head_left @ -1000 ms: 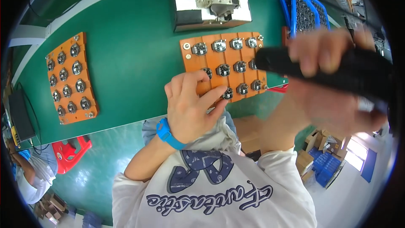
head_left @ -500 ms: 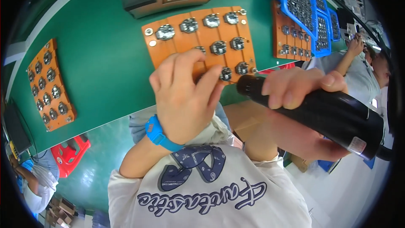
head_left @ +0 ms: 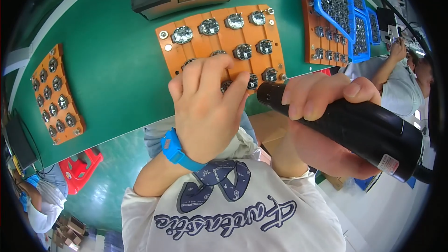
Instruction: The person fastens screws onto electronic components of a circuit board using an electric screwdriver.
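Observation:
An orange fixture board (head_left: 200, 49) lies on the bench ahead, carrying rows of small round metal parts (head_left: 209, 27). My left hand (head_left: 205, 102) rests over its near-left portion, fingers bent and apart. One metal part (head_left: 226, 86) shows between the thumb and index finger; other parts lie hidden beneath the hand. A blue wristband (head_left: 173, 150) is around that wrist. Wrapped around a thick black cylindrical power screwdriver (head_left: 368, 128), my right hand (head_left: 322, 95) keeps it tilted, its tip end close to the board's near-right corner. A cord leaves its back end.
Another filled orange board (head_left: 58, 95) sits at the left, and a third (head_left: 313, 30) at the right beside blue trays (head_left: 347, 30) of metal parts. A metal-fronted box device (head_left: 186, 2) stands behind the middle board. A red stool (head_left: 81, 172) is below left; other people sit at both sides.
The screwdriver and my right hand have shifted slightly left. My left thumb and index finger have shifted slightly right, and more of the metal part between them shows.

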Demonstrator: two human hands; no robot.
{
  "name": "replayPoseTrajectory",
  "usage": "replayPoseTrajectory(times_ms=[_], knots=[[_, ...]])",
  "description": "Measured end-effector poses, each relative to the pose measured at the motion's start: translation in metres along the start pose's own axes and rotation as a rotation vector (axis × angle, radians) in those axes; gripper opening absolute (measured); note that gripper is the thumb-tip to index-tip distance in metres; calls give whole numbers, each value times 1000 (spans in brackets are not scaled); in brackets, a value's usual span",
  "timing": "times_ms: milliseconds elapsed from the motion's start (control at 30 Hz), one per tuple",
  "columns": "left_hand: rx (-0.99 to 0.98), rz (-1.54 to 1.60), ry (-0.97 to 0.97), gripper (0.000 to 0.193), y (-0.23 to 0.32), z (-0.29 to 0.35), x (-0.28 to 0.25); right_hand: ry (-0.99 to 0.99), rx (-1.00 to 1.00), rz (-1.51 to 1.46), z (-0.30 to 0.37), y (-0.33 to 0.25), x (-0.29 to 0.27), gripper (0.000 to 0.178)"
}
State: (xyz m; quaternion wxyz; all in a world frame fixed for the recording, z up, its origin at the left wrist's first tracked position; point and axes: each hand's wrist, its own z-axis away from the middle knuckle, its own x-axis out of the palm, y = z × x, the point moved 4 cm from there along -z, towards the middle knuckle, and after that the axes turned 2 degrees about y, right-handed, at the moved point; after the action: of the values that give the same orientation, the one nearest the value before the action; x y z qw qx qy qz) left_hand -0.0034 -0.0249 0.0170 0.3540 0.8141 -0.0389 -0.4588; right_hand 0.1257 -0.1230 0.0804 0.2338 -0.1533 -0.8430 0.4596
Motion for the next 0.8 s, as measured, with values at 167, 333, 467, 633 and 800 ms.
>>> replayPoseTrajectory(times_ms=[167,333,467,633,800], knots=[[21,-8,-16,30,3,-9,1,51,73,162,4,-9,9,88],[-14,61,-32,35,4,-13,0,92,59,139,4,-3,8,89],[-4,46,-2,33,1,-14,-3,52,14,37,-3,2,14,87],[-39,60,4,18,4,-11,0,-149,-6,-54,-77,-23,21,87],[-33,72,5,14,0,-11,-2,-124,-51,-93,-140,8,76,73]])
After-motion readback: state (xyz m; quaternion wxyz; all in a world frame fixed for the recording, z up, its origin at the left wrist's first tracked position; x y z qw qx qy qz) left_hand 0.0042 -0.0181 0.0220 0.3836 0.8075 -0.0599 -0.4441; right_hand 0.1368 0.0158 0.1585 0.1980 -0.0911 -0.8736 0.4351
